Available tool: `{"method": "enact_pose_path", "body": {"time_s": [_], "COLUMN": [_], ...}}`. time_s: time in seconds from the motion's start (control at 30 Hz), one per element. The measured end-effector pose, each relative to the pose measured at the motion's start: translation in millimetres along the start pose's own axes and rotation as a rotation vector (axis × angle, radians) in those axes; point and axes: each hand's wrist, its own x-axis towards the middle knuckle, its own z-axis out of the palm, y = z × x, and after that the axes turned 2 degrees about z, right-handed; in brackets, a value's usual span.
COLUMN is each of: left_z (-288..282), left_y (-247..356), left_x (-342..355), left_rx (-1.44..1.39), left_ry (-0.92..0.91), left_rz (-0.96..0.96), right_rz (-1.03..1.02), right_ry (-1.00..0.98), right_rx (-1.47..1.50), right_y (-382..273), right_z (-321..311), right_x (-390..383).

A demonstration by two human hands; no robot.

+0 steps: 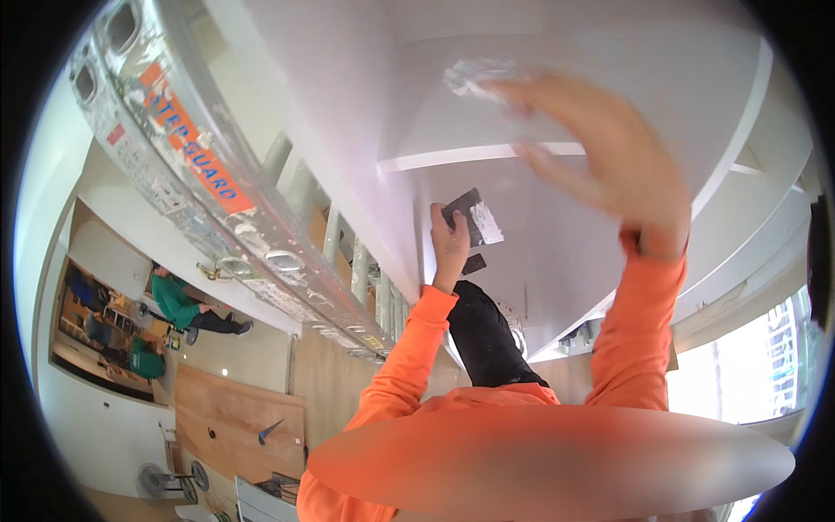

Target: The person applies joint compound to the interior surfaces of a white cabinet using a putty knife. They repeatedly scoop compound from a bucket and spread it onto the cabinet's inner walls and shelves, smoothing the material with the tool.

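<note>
Right of the ladder point(228, 187), the left hand point(450, 245) grips a dark scraper point(470, 217). Farther right, the right hand point(613, 143) is blurred, its hold unclear.

Bright room, blur up top!
The window point(744, 372) blazes white at right; the right hand point(604, 143) is smeared, the ladder point(261, 248) bows near the black rim, a hazy oval point(548, 461) fogs the bottom.

A bright window point(744, 372) glares at right — beige floor point(265, 355) borders a brown wooden board point(230, 422) at left.
</note>
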Motion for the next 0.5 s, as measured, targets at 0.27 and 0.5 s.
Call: {"method": "enact_pose_path", "body": {"time_s": [0.27,0.5], "left_z": [-1,-10], "left_y": [-1,10], "left_x": [3,-9], "left_rx": [-0.047,0.141], "left_ry": [-0.068,-0.109], "left_rz": [-0.002,0.087], "right_rz": [0.524,0.713], "right_ry": [1.036,0.987], "right_rx": [-0.396,-0.320], "right_y": [34,86], "right_z": [76,108], "right_x": [-207,-258]}}
